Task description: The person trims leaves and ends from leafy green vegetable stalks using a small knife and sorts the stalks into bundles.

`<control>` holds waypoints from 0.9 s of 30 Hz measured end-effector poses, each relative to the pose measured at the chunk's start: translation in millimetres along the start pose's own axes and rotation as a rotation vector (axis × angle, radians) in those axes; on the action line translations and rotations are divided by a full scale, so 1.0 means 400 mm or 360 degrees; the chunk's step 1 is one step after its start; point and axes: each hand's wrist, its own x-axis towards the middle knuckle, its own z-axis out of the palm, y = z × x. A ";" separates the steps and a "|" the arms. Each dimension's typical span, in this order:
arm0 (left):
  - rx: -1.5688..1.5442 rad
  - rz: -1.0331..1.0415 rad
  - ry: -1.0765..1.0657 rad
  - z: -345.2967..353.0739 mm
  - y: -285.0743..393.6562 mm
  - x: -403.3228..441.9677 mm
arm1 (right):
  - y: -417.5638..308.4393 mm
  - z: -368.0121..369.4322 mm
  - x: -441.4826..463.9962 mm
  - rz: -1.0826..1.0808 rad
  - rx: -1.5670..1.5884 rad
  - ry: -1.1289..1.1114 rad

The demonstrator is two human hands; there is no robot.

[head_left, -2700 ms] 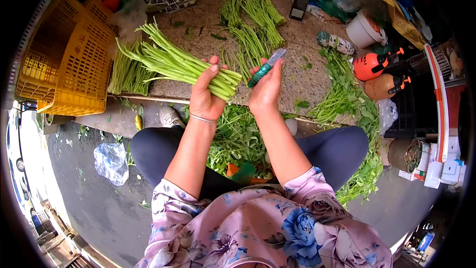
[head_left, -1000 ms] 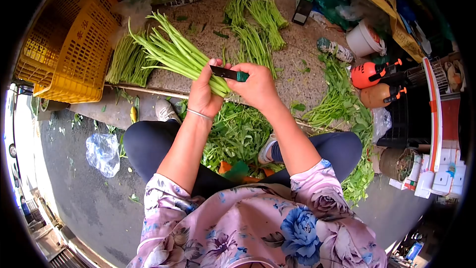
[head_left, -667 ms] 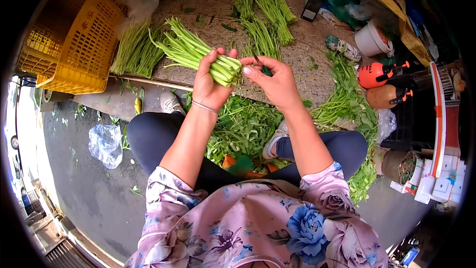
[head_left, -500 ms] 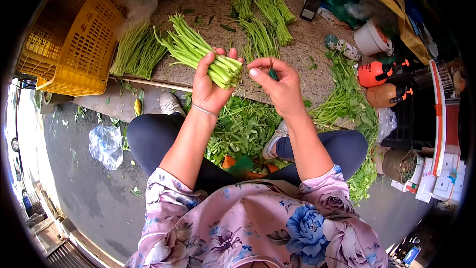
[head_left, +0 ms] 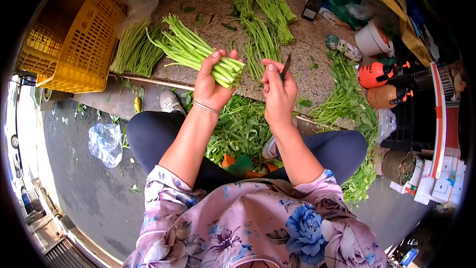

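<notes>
A bundle of light green stems (head_left: 191,49) lies across the palm of my left hand (head_left: 210,87), whose fingers and thumb are closed round its cut ends. Just to the right, apart from the bundle, my right hand (head_left: 280,94) is closed on a small knife (head_left: 286,65); its dark blade points up, and most of the handle is hidden by the fingers. Beyond my hands, more stems (head_left: 270,17) lie in piles on the speckled board (head_left: 310,44). Another pile of stems (head_left: 136,49) rests at the left. Below my hands is a heap of leaves (head_left: 238,129).
Yellow crates (head_left: 87,34) stand at the left. At the right are a white bucket (head_left: 372,39), a red spray bottle (head_left: 371,74), a brown one (head_left: 382,96) and a long strip of leafy greens (head_left: 364,119). A clear plastic bag (head_left: 105,144) lies on the ground.
The knife has come away from the stem ends, and my right hand has turned so the blade points up. My left hand still holds the bundle, now spread lower than a second ago.
</notes>
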 end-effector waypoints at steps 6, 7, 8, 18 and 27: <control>0.0296 0.0044 -0.0017 -0.016 -0.012 0.008 | 0.089 -0.013 0.013 0.0653 0.0711 0.0582; 0.0323 0.0047 -0.0038 -0.022 -0.015 0.012 | 0.099 -0.015 0.013 0.0725 0.0734 0.0589; 0.0360 0.0056 0.0017 -0.027 -0.018 0.015 | 0.108 -0.018 0.013 0.0724 0.0731 0.0572; 0.0598 0.0057 0.0153 -0.044 -0.071 0.013 | 0.121 0.029 -0.012 0.0848 0.0618 0.0357; 0.1039 0.0359 0.0310 -0.081 -0.128 0.032 | 0.129 0.093 -0.019 0.0630 0.0784 0.0671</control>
